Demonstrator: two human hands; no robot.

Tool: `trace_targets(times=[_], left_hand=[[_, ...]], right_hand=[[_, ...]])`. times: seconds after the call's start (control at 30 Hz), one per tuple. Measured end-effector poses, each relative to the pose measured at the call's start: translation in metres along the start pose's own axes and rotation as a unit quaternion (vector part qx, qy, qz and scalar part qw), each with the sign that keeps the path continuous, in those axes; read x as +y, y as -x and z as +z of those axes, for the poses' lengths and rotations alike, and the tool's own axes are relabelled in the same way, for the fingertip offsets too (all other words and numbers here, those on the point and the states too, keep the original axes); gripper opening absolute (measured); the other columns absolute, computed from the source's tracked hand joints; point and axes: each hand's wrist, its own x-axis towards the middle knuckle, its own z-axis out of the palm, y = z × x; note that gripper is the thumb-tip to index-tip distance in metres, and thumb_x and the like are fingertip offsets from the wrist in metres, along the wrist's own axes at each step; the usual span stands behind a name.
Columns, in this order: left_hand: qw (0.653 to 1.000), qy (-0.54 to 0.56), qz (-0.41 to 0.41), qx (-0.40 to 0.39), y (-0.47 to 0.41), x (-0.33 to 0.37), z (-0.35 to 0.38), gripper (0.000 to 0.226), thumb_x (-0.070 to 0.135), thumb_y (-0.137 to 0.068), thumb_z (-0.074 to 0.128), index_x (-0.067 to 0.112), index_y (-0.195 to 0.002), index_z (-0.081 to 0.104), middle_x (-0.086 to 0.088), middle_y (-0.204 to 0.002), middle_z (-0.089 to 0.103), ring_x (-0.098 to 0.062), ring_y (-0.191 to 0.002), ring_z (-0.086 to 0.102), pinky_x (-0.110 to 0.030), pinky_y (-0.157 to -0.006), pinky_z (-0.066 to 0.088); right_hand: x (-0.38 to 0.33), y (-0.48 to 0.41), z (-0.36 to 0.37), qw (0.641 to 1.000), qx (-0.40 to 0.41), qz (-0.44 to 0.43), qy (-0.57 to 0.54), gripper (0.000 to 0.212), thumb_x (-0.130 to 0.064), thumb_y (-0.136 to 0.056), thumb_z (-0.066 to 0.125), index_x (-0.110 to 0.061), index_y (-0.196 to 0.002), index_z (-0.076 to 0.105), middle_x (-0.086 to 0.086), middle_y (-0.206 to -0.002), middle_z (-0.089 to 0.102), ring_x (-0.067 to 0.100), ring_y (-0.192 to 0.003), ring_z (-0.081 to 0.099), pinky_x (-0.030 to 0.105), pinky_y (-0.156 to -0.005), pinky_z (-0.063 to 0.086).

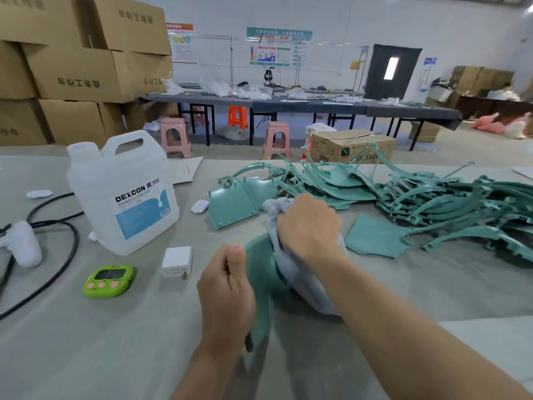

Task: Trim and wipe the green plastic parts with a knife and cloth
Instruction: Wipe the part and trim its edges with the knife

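The left hand (226,295) grips a green plastic part (261,284) at its edge, fingers curled around it above the tabletop (115,342). The right hand (310,228) clutches a bunched grey cloth (300,278), fingers clamped on it, pressing it against the part. More green parts (418,197) lie piled beyond, right of a white jug (121,192).

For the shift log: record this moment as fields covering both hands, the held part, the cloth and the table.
left hand: grips the held green part by its edge
right hand: presses bunched grey cloth onto it
pile: more green parts, heaped to the right
knife: not in view
also on the table: white jug, green timer, white charger, black cable
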Motion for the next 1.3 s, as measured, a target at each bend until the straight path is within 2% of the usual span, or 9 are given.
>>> trace_targets(times=[0.3, 0.53, 0.7, 0.87, 0.97, 1.07, 1.13, 1.23, 1.3], left_hand=[[0.999, -0.024, 0.031, 0.006, -0.001, 0.002, -0.008, 0.042, 0.045, -0.101, 0.038, 0.023, -0.067, 0.027, 0.009, -0.059, 0.031, -0.007, -0.055, 0.031, -0.018, -0.052, 0.030], [0.994, -0.068, -0.014, 0.083, -0.002, -0.002, -0.011, 0.042, 0.055, -0.098, 0.037, 0.026, -0.068, 0.038, 0.008, -0.061, 0.045, -0.012, -0.058, 0.041, -0.026, -0.054, 0.033], [0.966, -0.125, 0.217, 0.062, 0.006, 0.004, -0.008, 0.030, 0.052, -0.100, 0.051, 0.026, -0.085, 0.054, 0.009, -0.063, 0.053, -0.011, -0.064, 0.046, -0.017, -0.061, 0.031], [0.895, -0.186, 0.370, -0.165, 0.029, 0.005, 0.019, 0.016, 0.033, -0.074, 0.079, 0.025, -0.074, 0.065, 0.013, -0.079, 0.063, -0.013, -0.081, 0.056, -0.028, -0.077, 0.047], [0.889, -0.197, 0.296, -0.289, 0.040, 0.005, 0.028, 0.019, 0.048, -0.065, 0.075, 0.031, -0.075, 0.073, 0.019, -0.078, 0.069, 0.001, -0.078, 0.060, -0.022, -0.073, 0.053], [0.944, -0.183, 0.186, -0.202, 0.034, -0.001, 0.024, 0.021, 0.043, -0.076, 0.074, 0.035, -0.095, 0.078, 0.021, -0.103, 0.073, 0.001, -0.102, 0.061, -0.016, -0.095, 0.045], [0.949, -0.269, 0.060, -0.150, 0.018, -0.007, 0.017, 0.048, 0.043, -0.082, 0.075, 0.032, -0.128, 0.065, 0.011, -0.139, 0.059, -0.013, -0.132, 0.049, -0.028, -0.111, 0.035], [0.915, -0.312, -0.114, -0.230, 0.002, -0.017, 0.006, 0.088, 0.062, -0.076, 0.073, 0.033, -0.151, 0.037, 0.009, -0.147, 0.050, -0.018, -0.133, 0.048, -0.035, -0.108, 0.040], [0.925, -0.240, -0.142, -0.260, 0.003, -0.016, 0.004, 0.082, 0.052, -0.066, 0.085, 0.043, -0.138, 0.047, 0.017, -0.125, 0.063, -0.009, -0.112, 0.061, -0.025, -0.091, 0.046]], right_hand=[[0.091, -0.047, -0.017, 0.989, 0.087, 0.070, 0.095, 0.027, -0.027, -0.094, 0.055, -0.017, -0.072, 0.043, 0.004, -0.069, 0.054, 0.021, -0.057, 0.046, 0.035, -0.064, 0.041], [0.111, -0.027, -0.032, 0.936, 0.136, 0.253, -0.201, 0.019, -0.037, -0.086, 0.062, -0.019, -0.078, 0.064, 0.003, -0.074, 0.065, 0.024, -0.065, 0.058, 0.033, -0.060, 0.043], [0.112, 0.017, -0.029, 0.840, 0.151, 0.277, -0.441, 0.018, -0.034, -0.071, 0.071, -0.017, -0.076, 0.070, 0.002, -0.069, 0.072, 0.028, -0.074, 0.069, 0.042, -0.071, 0.058], [0.127, 0.042, -0.028, 0.761, 0.206, 0.231, -0.569, 0.010, -0.030, -0.076, 0.074, -0.024, -0.069, 0.073, -0.005, -0.069, 0.074, 0.015, -0.067, 0.070, 0.029, -0.060, 0.056], [0.141, 0.053, -0.029, 0.719, 0.217, 0.237, -0.616, 0.015, -0.028, -0.078, 0.074, -0.021, -0.065, 0.071, -0.004, -0.070, 0.072, 0.015, -0.067, 0.068, 0.032, -0.064, 0.055], [0.153, 0.056, -0.033, 0.685, 0.204, 0.264, -0.648, 0.011, -0.024, -0.081, 0.075, -0.016, -0.073, 0.073, 0.004, -0.078, 0.075, 0.023, -0.075, 0.071, 0.036, -0.069, 0.058], [0.155, 0.057, -0.036, 0.680, 0.182, 0.267, -0.658, 0.009, -0.020, -0.084, 0.076, -0.013, -0.078, 0.074, 0.008, -0.080, 0.076, 0.027, -0.077, 0.073, 0.040, -0.072, 0.060], [0.153, 0.060, -0.037, 0.705, 0.144, 0.262, -0.643, 0.014, -0.025, -0.078, 0.078, -0.013, -0.075, 0.074, 0.010, -0.079, 0.075, 0.029, -0.075, 0.072, 0.046, -0.075, 0.059], [0.148, 0.062, -0.035, 0.769, 0.114, 0.241, -0.582, 0.024, -0.038, -0.068, 0.078, -0.016, -0.078, 0.076, 0.007, -0.080, 0.077, 0.029, -0.076, 0.072, 0.046, -0.073, 0.059]])
